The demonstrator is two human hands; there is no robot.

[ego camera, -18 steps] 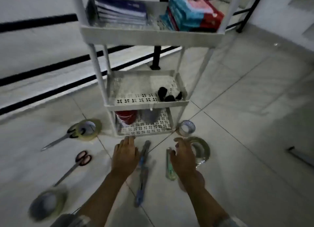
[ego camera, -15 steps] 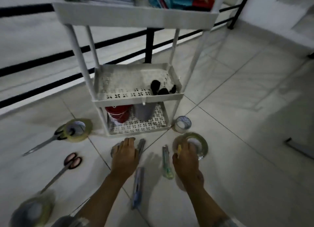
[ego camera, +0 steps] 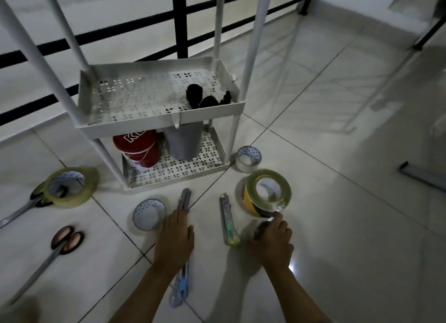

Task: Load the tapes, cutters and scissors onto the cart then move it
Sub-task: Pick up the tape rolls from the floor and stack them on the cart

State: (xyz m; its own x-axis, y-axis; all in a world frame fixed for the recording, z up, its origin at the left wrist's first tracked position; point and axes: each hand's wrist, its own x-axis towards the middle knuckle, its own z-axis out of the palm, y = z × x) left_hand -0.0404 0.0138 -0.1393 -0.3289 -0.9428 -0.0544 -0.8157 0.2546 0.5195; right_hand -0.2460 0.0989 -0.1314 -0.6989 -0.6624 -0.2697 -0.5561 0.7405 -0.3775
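Observation:
A white cart (ego camera: 154, 127) stands on the tiled floor, with loose items around it. My left hand (ego camera: 175, 240) lies palm down on a grey cutter (ego camera: 184, 199). A blue cutter (ego camera: 179, 289) shows under my wrist. A green cutter (ego camera: 228, 222) lies between my hands. My right hand (ego camera: 272, 240) curls over a small dark roll (ego camera: 261, 227), mostly hidden, and its thumb touches a stack of tapes (ego camera: 266, 192). Small tape rolls lie at the left (ego camera: 149, 214) and by the cart's corner (ego camera: 248, 159). A large clear tape (ego camera: 70, 187) rests on black-handled scissors (ego camera: 26, 206). Red-handled scissors (ego camera: 60, 240) lie nearer.
The cart's middle shelf (ego camera: 135, 100) holds a few black objects (ego camera: 205, 98). Its bottom shelf carries a red bucket (ego camera: 137, 148) and a grey cup (ego camera: 184, 141). A black railing (ego camera: 179, 20) runs behind the cart. A metal bar (ego camera: 422, 175) lies on the floor at the right.
The view has dropped closer to the floor. My right hand has drawn back from the top of the tape stack to its near edge. My left hand stays over the cutter.

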